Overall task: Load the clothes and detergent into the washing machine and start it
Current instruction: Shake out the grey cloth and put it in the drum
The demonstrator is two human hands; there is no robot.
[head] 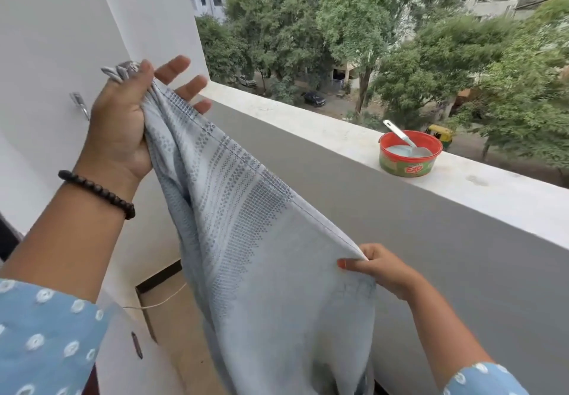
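A pale blue-grey patterned cloth (258,259) hangs stretched between my two hands above the balcony floor. My left hand (129,120) is raised near the white wall and holds one bunched end between thumb and palm, with the other fingers spread. My right hand (377,270) is lower and pinches the cloth's hemmed edge. A round red-rimmed green tub (408,166) with pale detergent and a metal spoon (403,137) in it stands on the parapet ledge, apart from both hands. No washing machine shows in this view.
The white parapet ledge (308,120) tops a grey balcony wall (446,256) on the right. A white wall (61,40) with a metal hook (80,105) stands at the left. Beyond the ledge lie trees and a street far below.
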